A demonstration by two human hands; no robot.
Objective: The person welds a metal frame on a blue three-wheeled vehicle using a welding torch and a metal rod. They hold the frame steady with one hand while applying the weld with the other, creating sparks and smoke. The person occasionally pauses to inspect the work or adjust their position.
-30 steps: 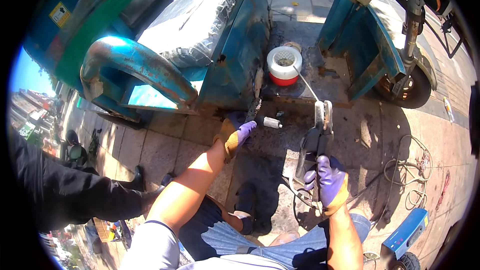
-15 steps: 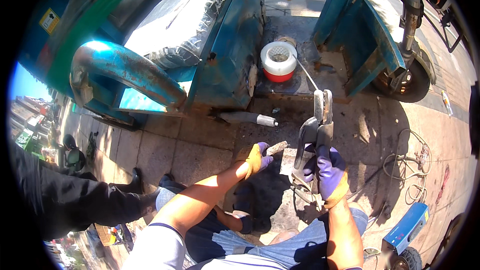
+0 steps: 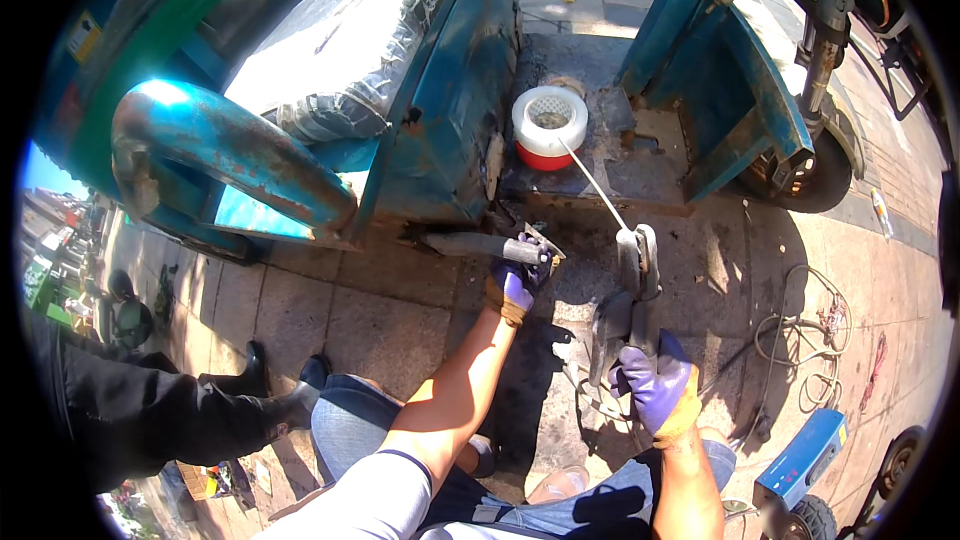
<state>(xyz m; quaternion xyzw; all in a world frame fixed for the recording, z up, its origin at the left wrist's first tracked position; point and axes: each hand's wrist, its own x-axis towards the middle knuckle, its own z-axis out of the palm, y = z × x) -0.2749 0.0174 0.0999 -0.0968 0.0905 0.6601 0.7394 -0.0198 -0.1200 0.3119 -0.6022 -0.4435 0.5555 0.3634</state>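
My left hand (image 3: 513, 285), in a purple and tan glove, is closed at the end of a grey tube (image 3: 465, 244) that sticks out under the blue vehicle. A small flat metal piece (image 3: 546, 242) shows at its fingertips, against or close to the tube's end; the fingers partly hide the contact. My right hand (image 3: 660, 385), gloved alike, grips a black welding electrode holder (image 3: 640, 265). From its jaws a thin pale welding rod (image 3: 597, 185) slants up and left, its far end overlapping a white and red round tub (image 3: 549, 125) in view.
The tub stands on the vehicle's worn footboard (image 3: 610, 180). Left are a rusty blue curved bar (image 3: 240, 165) and a wrapped seat (image 3: 320, 50). Cable coils (image 3: 825, 350) and a blue box (image 3: 805, 455) lie right. Another person's dark-trousered leg (image 3: 150, 395) stands at left.
My left hand has moved forward with the metal piece, up to the grey tube's end. My right hand and the electrode holder have dropped slightly nearer to me. The view has shifted a little.
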